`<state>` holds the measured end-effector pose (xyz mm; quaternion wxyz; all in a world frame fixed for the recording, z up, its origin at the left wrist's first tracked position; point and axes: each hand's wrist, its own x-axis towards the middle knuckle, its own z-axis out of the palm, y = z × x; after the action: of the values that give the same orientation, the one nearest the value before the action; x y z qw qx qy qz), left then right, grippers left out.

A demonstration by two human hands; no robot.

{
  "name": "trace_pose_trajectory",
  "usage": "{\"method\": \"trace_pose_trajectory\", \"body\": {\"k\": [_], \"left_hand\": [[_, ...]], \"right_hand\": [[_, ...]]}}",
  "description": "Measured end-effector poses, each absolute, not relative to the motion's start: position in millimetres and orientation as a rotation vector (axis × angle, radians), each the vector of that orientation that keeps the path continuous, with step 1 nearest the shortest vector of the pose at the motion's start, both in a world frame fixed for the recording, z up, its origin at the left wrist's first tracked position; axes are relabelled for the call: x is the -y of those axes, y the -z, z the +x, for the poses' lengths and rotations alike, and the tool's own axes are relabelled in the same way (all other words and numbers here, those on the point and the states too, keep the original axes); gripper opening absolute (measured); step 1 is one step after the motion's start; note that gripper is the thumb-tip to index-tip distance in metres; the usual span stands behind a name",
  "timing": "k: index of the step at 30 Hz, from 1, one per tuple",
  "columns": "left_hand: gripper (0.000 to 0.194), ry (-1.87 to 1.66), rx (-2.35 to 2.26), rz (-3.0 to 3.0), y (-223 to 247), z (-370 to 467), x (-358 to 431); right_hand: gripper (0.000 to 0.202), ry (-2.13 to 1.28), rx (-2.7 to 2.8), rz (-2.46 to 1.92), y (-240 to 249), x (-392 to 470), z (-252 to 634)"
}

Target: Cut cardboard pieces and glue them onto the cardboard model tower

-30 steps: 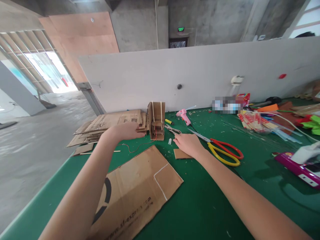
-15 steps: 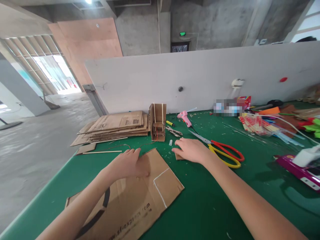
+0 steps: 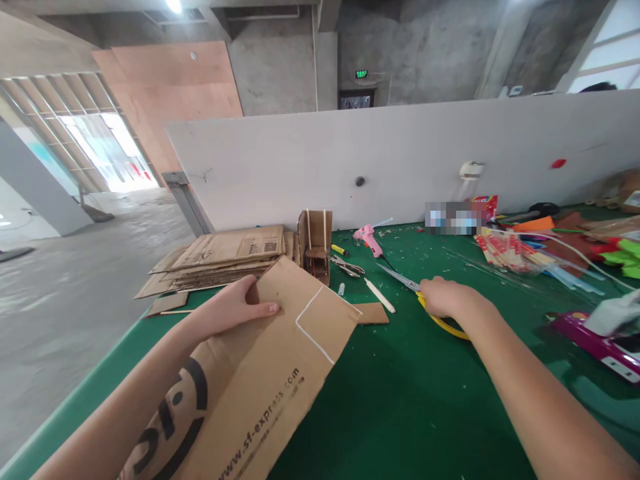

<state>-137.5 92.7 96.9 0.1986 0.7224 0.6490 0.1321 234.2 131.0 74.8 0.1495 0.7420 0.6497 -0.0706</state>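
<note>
My left hand [image 3: 240,303] grips the upper edge of a large brown cardboard sheet [image 3: 270,373], thumb on its face. The sheet is tilted up off the table and bears printed letters and a white drawn outline near its right corner. My right hand [image 3: 440,298] is closed on the handles of the scissors [image 3: 400,277], whose blades point to the back left; the yellow handle shows below the hand. Between the hands lie a white pen-like stick [image 3: 379,295] and a small cardboard piece [image 3: 371,313], partly behind the sheet's corner.
Stacked cardboard [image 3: 230,250] lies at the back left beside a small cardboard structure [image 3: 318,240]. Pliers [image 3: 347,266], a pink glue gun [image 3: 369,239] and a white cap [image 3: 341,289] are behind. At right are a purple power strip [image 3: 595,337] and craft materials [image 3: 515,252].
My left hand has lifted the cardboard sheet off the table. My right hand has left the white stick and small cardboard piece, moved right and taken hold of the scissors' handles.
</note>
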Motion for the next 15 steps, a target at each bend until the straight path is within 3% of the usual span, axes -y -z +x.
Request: {"method": "trace_pose_trajectory", "body": {"k": [9,15], "left_hand": [[0.073,-0.465,-2.135,2.389,-169.4,-145.2,-85.8],[0.068,-0.355,-2.076,2.501,-166.8,-153.1,-86.7]], "right_hand": [[0.026,0.347,-1.839,2.201,-60.9,-129.2,256.9],[0.044,0.243,-1.855,2.333,-63.2,-125.2,254.7]]}}
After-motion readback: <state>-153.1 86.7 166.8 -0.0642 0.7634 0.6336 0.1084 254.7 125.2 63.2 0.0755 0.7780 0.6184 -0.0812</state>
